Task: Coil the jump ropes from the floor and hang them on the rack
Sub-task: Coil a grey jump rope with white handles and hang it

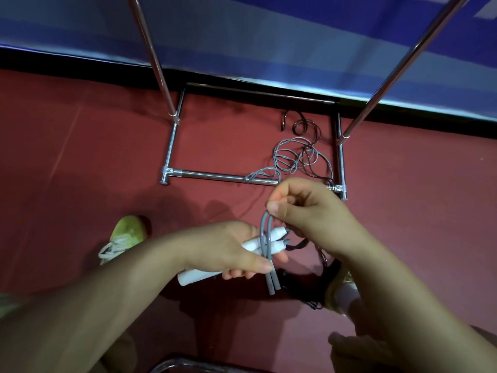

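Left hand grips two white handles. Right hand, at 1 o'clock, pinches grey rope loops. Remaining rope lies tangled at 12 o'clock inside rack base.

Left hand fingers curled, gripping; right hand fingers pinching.

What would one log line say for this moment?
left hand: grips white handles | right hand: pinches grey rope | hung: no
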A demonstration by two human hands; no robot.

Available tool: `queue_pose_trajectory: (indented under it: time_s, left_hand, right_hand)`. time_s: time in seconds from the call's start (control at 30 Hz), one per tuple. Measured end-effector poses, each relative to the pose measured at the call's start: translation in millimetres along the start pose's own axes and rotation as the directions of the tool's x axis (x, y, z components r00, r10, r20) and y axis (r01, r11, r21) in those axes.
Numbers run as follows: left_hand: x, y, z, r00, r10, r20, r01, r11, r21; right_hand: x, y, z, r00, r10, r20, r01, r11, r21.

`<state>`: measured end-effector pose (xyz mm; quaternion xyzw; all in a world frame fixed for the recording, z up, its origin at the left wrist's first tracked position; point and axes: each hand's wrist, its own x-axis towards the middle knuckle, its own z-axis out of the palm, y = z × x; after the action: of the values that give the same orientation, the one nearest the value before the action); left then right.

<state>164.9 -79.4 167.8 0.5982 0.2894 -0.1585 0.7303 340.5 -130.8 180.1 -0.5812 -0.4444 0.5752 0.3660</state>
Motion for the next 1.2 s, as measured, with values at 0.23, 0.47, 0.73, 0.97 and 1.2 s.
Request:
queue_pose_trajectory:
  time_s: [0.23,0.47,0.73,0.97,1.2]
  left_hand:
    - [-7.2,-4.6,-9.8,0.982,0.149,-0.119,-0.185,0.896,-0.403]
    - [-6.9,2.6,-24.0,0.911,0.098,-0.401,-0.366,0.64,-0.675]
    - [-0.9,0.8,-26.9,0.851,0.016,-0.524,-0.257,0.883,-0.392]
    - [3.1,-2.6,-22.6,0.852,0.022,-0.523,-0.208,0.931,-0.301]
    - [1.7,-1.0,-19.8,0.894,0.026,-0.448,-0.174,0.94,-0.293]
  right_hand:
    - [8.8,16.1,5.5,0.984,0.145,-0.103,-0.138,0.988,0.07]
    - [4.1,11.5,6.4,0.987,0.024,-0.16,-0.051,0.985,-0.167]
    - [-3.5,7.6,7.3,0.993,-0.074,-0.089,0.031,0.911,-0.412]
    - [-7.1,3.3,3.8,0.998,-0.064,0.015,0.062,0.83,-0.555]
    - [-2.1,5.5,1.3,0.976,0.165,-0.139,-0.191,0.962,-0.196]
